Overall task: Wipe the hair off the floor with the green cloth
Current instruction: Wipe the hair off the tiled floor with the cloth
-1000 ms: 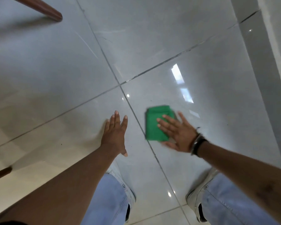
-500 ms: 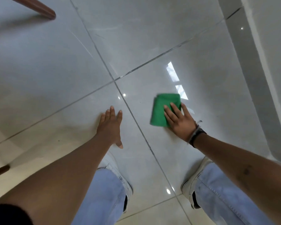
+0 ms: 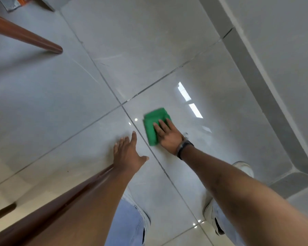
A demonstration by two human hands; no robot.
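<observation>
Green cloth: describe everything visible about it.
The green cloth is plain bright green fabric, folded into a thick, roughly rectangular pad with layered edges at its far end. It lies flat on the glossy grey floor tile, just right of a grout line. The right hand presses its near half with straight fingers, covering that part. It looks slightly blurred; no hair shows on it.

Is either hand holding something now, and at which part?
Nothing is gripped. The right hand presses flat fingers on the near right part of the green cloth; the left hand rests open on the floor.
</observation>
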